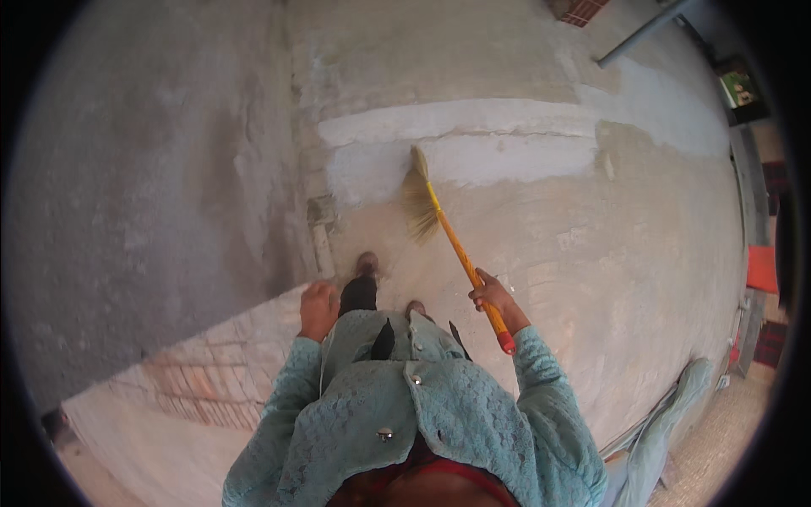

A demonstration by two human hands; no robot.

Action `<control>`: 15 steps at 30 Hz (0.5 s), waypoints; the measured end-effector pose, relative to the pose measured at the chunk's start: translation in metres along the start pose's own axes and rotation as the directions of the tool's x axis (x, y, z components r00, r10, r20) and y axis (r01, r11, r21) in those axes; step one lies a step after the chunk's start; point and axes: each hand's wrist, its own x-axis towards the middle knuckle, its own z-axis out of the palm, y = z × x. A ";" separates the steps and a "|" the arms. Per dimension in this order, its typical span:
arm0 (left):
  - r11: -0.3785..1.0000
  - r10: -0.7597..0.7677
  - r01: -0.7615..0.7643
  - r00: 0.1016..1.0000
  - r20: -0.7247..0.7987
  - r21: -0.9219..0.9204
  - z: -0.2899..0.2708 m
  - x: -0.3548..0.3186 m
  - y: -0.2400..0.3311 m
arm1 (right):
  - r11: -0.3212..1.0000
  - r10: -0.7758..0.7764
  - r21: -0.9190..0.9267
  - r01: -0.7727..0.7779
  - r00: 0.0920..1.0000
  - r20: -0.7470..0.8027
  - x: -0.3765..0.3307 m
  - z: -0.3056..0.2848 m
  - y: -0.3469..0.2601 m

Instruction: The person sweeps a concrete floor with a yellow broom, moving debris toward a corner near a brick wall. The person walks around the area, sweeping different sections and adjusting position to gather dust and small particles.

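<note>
Broom (457, 245) has its bristles (419, 204) over the near edge of the floor's (608, 287) pale strip (515, 158), gripped by the right hand's (500, 302) fingers, while the left hand's (318, 310) fingers I cannot tell.

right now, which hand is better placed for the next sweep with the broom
The right hand, most likely: it grips the broom. The left hand is by the left leg, off the broom, with no tool showing.

Broom handle (460, 251) is looking smooth, glossy, plastic-like; bristles (420, 203) are reading matt, dry plant fibre; concrete floor (541, 224) is showing matt and patchy-rough, jacket (481, 414) is showing lacy textured cloth, snap buttons (384, 434) are gleaming like polished metal.
</note>
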 end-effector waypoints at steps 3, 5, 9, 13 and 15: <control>0.971 0.011 0.083 0.922 0.387 -0.226 0.034 0.032 -0.003 | 0.983 -0.177 -0.076 0.169 0.977 -0.119 -0.028 0.014 -0.013; 0.962 0.139 0.014 0.834 0.533 -0.273 0.045 0.052 0.004 | 0.966 -0.204 0.133 0.223 0.969 -0.141 -0.042 0.031 -0.013; 0.937 0.247 0.008 0.693 0.677 -0.350 0.052 0.094 0.022 | 0.811 -0.289 0.481 0.335 0.942 -0.168 -0.053 0.047 -0.006; 0.893 0.245 0.164 0.602 0.760 -0.418 0.035 0.142 0.064 | 0.712 -0.303 0.555 0.430 0.901 -0.310 -0.067 0.050 0.017; 0.827 0.348 0.140 0.633 0.692 -0.544 0.014 0.161 0.113 | 0.673 -0.296 0.561 0.482 0.870 -0.394 -0.083 0.048 0.031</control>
